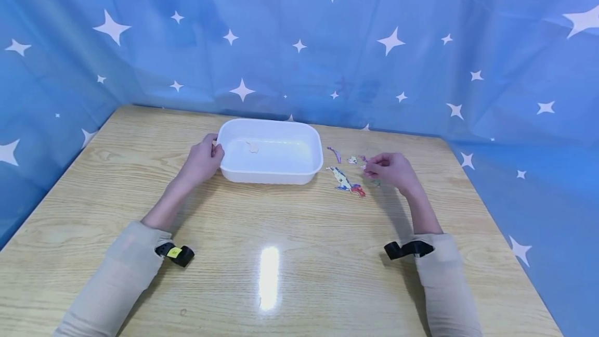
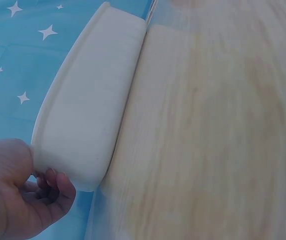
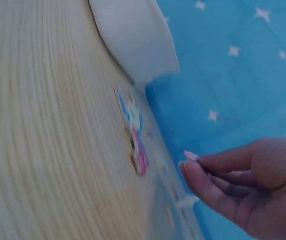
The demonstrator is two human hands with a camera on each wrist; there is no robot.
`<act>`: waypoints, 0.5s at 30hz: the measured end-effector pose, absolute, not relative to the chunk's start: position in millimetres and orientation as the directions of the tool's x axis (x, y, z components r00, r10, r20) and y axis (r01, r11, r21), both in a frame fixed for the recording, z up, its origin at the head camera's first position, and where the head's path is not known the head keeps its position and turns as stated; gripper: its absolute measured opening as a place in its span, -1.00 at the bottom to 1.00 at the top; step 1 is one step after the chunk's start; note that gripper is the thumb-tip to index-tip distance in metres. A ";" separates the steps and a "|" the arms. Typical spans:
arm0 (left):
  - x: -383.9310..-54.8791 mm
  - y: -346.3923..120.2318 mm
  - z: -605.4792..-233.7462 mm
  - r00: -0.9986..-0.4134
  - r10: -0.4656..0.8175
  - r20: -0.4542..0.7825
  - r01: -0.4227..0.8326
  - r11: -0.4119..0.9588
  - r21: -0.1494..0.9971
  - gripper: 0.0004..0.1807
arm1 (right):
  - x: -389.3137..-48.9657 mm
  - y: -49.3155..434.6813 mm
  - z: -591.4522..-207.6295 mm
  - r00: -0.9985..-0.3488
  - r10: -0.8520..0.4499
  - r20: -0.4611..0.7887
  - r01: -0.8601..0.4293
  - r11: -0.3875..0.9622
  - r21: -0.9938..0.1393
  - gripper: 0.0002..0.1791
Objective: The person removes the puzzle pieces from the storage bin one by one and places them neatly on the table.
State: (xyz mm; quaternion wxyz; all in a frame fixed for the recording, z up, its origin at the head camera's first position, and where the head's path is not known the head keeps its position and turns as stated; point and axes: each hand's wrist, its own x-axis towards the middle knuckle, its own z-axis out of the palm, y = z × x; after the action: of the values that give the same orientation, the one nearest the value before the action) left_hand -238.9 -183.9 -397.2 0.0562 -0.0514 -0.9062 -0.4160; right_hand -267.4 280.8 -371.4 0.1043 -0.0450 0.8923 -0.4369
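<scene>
A white plastic tub stands on the table with a small pale flat piece lying in it. My left hand grips the tub's left end, thumb at the rim and fingers curled below it in the left wrist view. Over on the right, my right hand pinches a small pinkish flat piece between thumb and finger, just above the table. Near it lies a longer blue, white and red flat shape. Several small pieces lie around, among them a purple strip, a whitish one and a green one.
The wooden table runs back to a blue curtain with white stars. The tub's back edge is close to that curtain. Black straps sit at both sleeve cuffs.
</scene>
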 end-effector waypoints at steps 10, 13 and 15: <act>-239.3 -183.7 -396.4 -0.988 0.056 0.142 0.144 0.655 0.742 -0.48 | -273.1 308.0 -387.6 -0.971 -0.101 -0.217 0.098 0.660 -0.744 -0.60; -239.0 -183.7 -396.5 -0.989 0.055 0.137 0.139 0.654 0.743 -0.48 | -272.9 309.0 -388.4 -0.973 -0.090 -0.213 0.100 0.667 -0.739 -0.61; -238.7 -183.5 -396.5 -0.989 0.057 0.133 0.138 0.652 0.746 -0.47 | -273.0 309.1 -388.6 -0.975 -0.082 -0.209 0.101 0.672 -0.734 -0.63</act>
State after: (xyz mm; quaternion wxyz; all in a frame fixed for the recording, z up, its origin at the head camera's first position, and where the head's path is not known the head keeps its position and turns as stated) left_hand -238.7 -183.5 -396.5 0.0489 -0.0537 -0.9075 -0.4137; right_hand -273.0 309.1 -388.6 0.1127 0.0052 0.9073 -0.4050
